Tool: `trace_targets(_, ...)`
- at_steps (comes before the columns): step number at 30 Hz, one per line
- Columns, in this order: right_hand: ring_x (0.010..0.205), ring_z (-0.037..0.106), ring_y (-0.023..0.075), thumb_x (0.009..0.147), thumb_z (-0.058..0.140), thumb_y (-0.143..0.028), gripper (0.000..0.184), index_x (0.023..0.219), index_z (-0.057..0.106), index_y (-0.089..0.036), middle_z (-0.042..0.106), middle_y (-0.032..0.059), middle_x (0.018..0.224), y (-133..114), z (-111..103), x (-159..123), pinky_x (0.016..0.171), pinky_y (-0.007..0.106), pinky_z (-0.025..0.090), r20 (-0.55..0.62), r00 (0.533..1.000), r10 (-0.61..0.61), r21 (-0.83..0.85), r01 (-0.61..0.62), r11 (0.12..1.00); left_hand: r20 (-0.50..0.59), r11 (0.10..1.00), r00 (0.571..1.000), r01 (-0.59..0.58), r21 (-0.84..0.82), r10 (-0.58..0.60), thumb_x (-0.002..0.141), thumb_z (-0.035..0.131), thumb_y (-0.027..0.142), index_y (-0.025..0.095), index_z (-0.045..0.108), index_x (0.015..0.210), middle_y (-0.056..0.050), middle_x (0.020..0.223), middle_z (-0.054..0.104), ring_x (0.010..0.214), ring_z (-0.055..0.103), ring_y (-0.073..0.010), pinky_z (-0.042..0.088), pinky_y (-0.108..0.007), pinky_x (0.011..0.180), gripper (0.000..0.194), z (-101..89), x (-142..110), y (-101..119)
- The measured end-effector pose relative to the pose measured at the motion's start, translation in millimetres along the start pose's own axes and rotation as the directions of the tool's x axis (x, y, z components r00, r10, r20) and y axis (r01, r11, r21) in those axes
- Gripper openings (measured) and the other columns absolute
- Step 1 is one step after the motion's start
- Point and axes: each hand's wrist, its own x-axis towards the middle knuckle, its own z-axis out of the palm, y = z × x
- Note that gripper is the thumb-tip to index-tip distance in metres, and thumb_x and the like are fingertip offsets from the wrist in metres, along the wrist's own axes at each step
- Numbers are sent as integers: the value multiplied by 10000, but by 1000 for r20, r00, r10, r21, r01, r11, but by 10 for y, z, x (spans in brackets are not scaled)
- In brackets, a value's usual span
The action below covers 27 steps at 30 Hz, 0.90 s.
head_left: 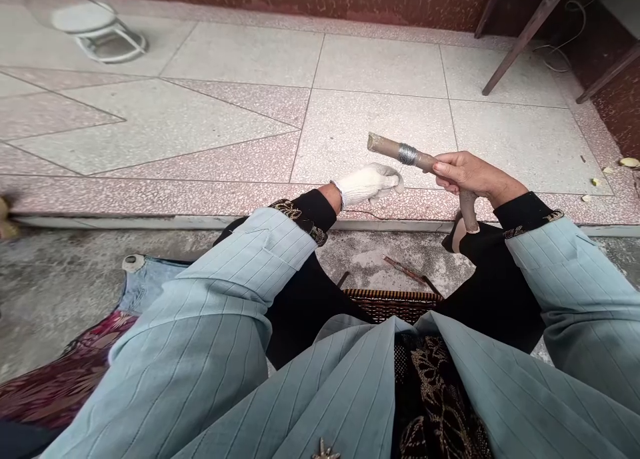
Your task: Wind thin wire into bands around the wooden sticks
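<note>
My right hand (465,175), bare, is wrapped round a crooked wooden stick (384,145) whose lower end bends down below the palm. Thin metal wire (407,154) is wound in a tight coil around the stick, left of my thumb. My left hand (373,182) wears a white knit glove and is closed just under the coil. A fine strand appears to run from the coil into the gloved fingers, which hide its end.
A woven seat edge (395,297) shows between my legs. Some thin brownish sticks (405,269) lie on the concrete. The raised tiled step (240,159) crosses ahead. A white stool (107,32) stands far left, wooden legs (525,39) at right, and patterned cloth (75,365) lower left.
</note>
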Motion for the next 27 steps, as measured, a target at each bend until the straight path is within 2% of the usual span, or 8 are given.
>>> trace_targets(5, 501, 392, 94, 911, 577, -568, 368, 929, 649, -207, 458, -41, 601, -1, -38, -44, 507, 261, 335, 265, 960, 91, -150, -52, 987, 55, 960, 998, 0, 281, -16, 914, 529, 329, 165, 668, 909, 8, 598, 505, 516, 425, -101, 336, -238, 537, 215, -166, 7, -6)
trace_targets(10, 649, 515, 139, 877, 637, -484, 338, 1069, 742, -226, 637, 7, 748, 47, -48, -8, 620, 285, 375, 337, 920, 199, -426, -40, 904, 135, 744, 989, -137, 654, 63, 885, 529, 302, 171, 704, 897, 13, 629, 560, 582, 465, -112, 310, -243, 608, 219, -206, 0, 26)
trace_targets(14, 781, 592, 206, 857, 649, -485, 329, 1034, 770, -235, 713, 69, 906, 99, -31, 78, 684, 325, 397, 149, 952, 266, -647, -110, 754, 90, 722, 993, -115, 683, 72, 874, 536, 265, 170, 699, 869, 4, 636, 570, 576, 473, -113, 299, -249, 591, 189, -64, -1, 108)
trace_targets(16, 789, 594, 221, 872, 621, -509, 351, 1031, 764, -230, 708, 86, 903, 115, -31, 116, 676, 335, 392, -35, 971, 235, -744, -182, 642, 34, 792, 999, -21, 611, 0, 885, 528, 265, 166, 684, 883, 4, 629, 576, 539, 481, -106, 308, -247, 563, 184, -19, -7, 146)
trace_targets(18, 785, 585, 221, 891, 591, -524, 386, 1066, 745, -217, 694, 97, 908, 114, -46, 135, 660, 338, 387, -204, 969, 138, -757, -246, 606, -12, 891, 999, 39, 452, -37, 924, 490, 274, 157, 657, 937, 4, 627, 574, 516, 493, -98, 334, -237, 549, 204, -17, -22, 171)
trace_targets(22, 636, 512, 156, 916, 580, -492, 362, 991, 705, -161, 613, 72, 751, 69, -106, 130, 570, 313, 375, -402, 915, 37, -515, -260, 817, -26, 991, 998, -61, 120, 65, 991, 423, 263, 138, 610, 931, 5, 626, 545, 543, 506, -77, 388, -213, 574, 233, -75, -76, 195)
trace_targets(25, 511, 408, 101, 929, 574, -510, 356, 884, 646, -164, 491, 9, 613, 16, -117, 133, 485, 279, 348, -374, 927, 27, -237, -124, 964, -37, 994, 993, -110, 10, 110, 1000, 437, 255, 135, 594, 902, 6, 625, 539, 548, 503, -68, 397, -203, 575, 220, -112, -99, 188)
trace_targets(27, 480, 370, 81, 919, 583, -552, 379, 898, 619, -176, 459, -14, 602, -31, -92, 143, 446, 257, 330, -318, 948, -4, -66, -18, 998, -50, 992, 991, -124, -28, 123, 1001, 440, 244, 133, 591, 903, 7, 621, 537, 542, 498, -64, 402, -200, 572, 212, -140, -101, 167)
